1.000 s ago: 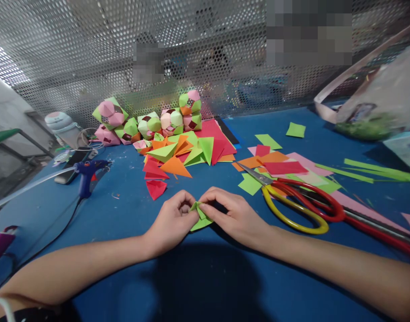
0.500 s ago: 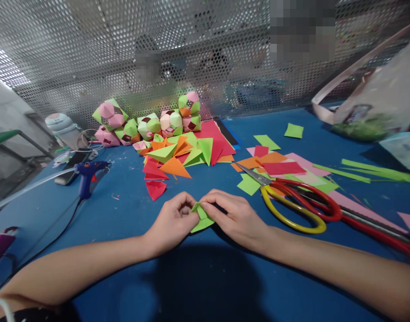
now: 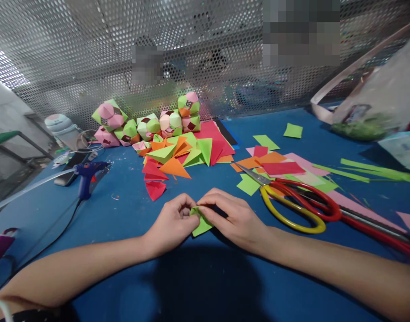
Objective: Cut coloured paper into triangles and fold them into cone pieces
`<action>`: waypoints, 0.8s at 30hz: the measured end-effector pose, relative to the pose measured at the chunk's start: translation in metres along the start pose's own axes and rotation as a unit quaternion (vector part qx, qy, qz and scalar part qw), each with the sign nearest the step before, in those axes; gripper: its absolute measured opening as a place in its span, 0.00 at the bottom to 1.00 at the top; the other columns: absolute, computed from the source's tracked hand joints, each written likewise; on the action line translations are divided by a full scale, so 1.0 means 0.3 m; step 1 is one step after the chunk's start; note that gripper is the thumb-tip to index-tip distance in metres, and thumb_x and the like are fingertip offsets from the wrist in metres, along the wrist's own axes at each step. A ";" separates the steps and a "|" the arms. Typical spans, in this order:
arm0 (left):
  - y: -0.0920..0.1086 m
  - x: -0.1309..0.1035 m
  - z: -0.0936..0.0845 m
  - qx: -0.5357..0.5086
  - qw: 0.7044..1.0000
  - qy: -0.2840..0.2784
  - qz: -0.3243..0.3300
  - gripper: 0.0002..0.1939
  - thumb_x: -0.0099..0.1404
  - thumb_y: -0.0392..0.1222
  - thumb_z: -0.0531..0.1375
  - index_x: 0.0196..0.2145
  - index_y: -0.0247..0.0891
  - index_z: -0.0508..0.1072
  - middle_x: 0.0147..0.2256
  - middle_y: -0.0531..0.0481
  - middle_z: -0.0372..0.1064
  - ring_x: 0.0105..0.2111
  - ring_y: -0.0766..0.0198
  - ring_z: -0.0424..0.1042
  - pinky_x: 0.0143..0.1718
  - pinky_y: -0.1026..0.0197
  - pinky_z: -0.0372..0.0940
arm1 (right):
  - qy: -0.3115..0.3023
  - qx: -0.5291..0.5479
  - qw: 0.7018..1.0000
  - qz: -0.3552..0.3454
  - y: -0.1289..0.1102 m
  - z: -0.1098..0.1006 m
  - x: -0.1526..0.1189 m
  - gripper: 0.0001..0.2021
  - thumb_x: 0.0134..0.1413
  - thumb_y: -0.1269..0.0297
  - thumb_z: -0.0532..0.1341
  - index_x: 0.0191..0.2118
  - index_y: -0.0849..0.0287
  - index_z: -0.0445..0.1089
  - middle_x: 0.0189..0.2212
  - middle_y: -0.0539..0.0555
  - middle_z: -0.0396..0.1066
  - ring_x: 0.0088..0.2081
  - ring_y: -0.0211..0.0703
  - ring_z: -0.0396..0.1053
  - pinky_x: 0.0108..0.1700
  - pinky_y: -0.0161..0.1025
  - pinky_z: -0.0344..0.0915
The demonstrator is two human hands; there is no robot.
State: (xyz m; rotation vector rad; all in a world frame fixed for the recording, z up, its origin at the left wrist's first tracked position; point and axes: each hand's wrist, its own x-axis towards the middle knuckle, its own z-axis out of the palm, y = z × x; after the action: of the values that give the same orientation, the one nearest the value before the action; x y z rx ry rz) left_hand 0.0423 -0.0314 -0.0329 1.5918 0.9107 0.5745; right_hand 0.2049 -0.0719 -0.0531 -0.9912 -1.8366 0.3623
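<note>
A small green paper piece (image 3: 201, 225) is held low over the blue table, between both hands. My left hand (image 3: 173, 223) pinches its left side between thumb and curled fingers. From the right, my right hand (image 3: 237, 219) grips its upper edge, with thumb and index finger closed near my left fingertips. The fingers partly hide the paper's folds. Beyond the hands lies a pile of folded papers (image 3: 174, 166) in orange, green and red, with a small red folded piece (image 3: 155, 190) at its near end.
Scissors (image 3: 292, 210) with red and yellow handles lie right, by loose paper scraps (image 3: 282, 168). A blue glue gun (image 3: 87, 179) with its cord is at left. Folded paper balls (image 3: 147, 126) line the perforated metal screen (image 3: 225, 85). A plastic bag (image 3: 376, 98) stands far right.
The top flap of the green paper, visible before, is now pressed down or covered by my right fingers. Both hands have stayed nearly in place.
</note>
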 end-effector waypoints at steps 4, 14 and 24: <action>-0.007 -0.002 0.001 0.028 1.000 -0.007 0.009 0.03 0.53 0.35 0.56 0.28 0.36 0.64 0.22 0.59 0.53 0.22 0.72 0.52 0.23 0.68 0.49 | 0.000 -0.015 0.999 -0.029 -0.001 0.000 0.003 0.05 0.61 0.71 0.55 0.36 0.58 0.68 0.30 0.53 0.69 0.33 0.40 0.66 0.37 0.40 0.61; -0.025 -0.006 0.002 0.134 0.988 -0.013 0.079 0.02 0.55 0.33 0.54 0.26 0.36 0.63 0.24 0.57 0.55 0.25 0.70 0.53 0.25 0.67 0.50 | -0.033 -0.052 0.997 -0.039 0.000 -0.001 -0.003 0.07 0.62 0.70 0.53 0.33 0.58 0.65 0.28 0.51 0.69 0.32 0.39 0.64 0.37 0.41 0.56; -0.009 0.012 -0.008 0.023 0.996 0.071 0.054 0.06 0.56 0.38 0.58 0.26 0.37 0.62 0.24 0.57 0.59 0.25 0.70 0.59 0.27 0.67 0.56 | -0.019 -0.012 0.991 0.136 -0.016 -0.005 0.008 0.05 0.59 0.62 0.56 0.33 0.55 0.62 0.28 0.49 0.66 0.31 0.40 0.64 0.35 0.38 0.60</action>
State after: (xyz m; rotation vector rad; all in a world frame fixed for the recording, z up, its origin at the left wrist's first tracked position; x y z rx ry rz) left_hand 0.0418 -0.0271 -0.0355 1.6660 0.9535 0.7549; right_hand 0.2034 -0.0734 -0.0479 -1.2624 -1.7454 0.5275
